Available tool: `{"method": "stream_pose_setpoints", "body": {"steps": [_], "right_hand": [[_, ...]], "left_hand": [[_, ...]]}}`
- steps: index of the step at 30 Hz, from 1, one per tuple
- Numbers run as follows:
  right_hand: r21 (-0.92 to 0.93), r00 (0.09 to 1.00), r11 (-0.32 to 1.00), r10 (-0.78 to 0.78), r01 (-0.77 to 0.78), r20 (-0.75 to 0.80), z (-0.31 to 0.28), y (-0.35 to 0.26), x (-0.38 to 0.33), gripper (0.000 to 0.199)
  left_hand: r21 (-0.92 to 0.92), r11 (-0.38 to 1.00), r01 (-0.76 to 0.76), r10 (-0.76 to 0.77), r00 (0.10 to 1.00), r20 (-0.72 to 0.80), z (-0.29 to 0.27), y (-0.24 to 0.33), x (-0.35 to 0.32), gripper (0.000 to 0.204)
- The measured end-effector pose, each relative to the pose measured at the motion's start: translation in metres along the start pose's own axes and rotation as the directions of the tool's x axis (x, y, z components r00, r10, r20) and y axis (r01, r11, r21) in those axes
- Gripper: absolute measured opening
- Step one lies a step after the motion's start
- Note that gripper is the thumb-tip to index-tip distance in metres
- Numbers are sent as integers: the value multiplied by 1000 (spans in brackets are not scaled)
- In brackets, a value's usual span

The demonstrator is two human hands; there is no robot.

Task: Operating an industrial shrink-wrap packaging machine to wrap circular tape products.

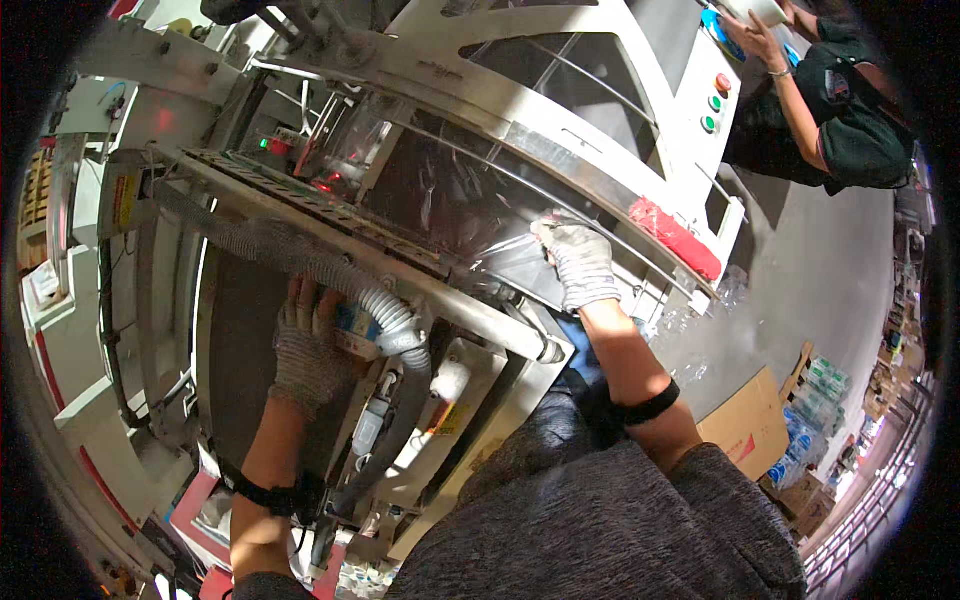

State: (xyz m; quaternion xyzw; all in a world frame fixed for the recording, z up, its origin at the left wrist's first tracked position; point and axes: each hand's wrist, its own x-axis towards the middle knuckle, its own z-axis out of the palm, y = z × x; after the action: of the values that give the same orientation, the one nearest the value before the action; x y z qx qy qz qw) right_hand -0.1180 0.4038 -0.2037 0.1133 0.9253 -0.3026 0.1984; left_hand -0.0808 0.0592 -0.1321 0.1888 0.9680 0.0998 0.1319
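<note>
My right hand (pixel 580 262), in a pale striped knit glove with bare fingertips, has its fingers closed on clear plastic film (pixel 515 243). The film is stretched and wrinkled across the machine's frame. Lower left, my left hand (pixel 310 355), in a similar glove, reaches into the shaded side below a metal rail (pixel 450 308). Its fingers are stretched out over a dark surface. Just right of them is a small blue, white and tan pack or label (pixel 355 328), partly behind a grey corrugated hose (pixel 365 290). I cannot tell whether the hand touches it.
A red-wrapped roll (pixel 675 238) lies along the frame's right end, near a panel with red and green buttons (pixel 714 103). Another person (pixel 840 110) stands at upper right, holding something white. A cardboard sheet (pixel 745 430) and packs of bottles (pixel 815 410) are at right.
</note>
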Motion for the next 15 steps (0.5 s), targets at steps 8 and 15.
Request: {"method": "stream_pose_setpoints", "body": {"steps": [8,15], "right_hand": [[376,983,926,38,33,-181,39,43,28,21],[-17,963,984,-177,177,-203,40,38,31,28]], "left_hand": [[-32,999,-7,6,1000,-15,-3,3,-2,99],[101,983,154,-170,970,174,10,-34,-85,93]]}}
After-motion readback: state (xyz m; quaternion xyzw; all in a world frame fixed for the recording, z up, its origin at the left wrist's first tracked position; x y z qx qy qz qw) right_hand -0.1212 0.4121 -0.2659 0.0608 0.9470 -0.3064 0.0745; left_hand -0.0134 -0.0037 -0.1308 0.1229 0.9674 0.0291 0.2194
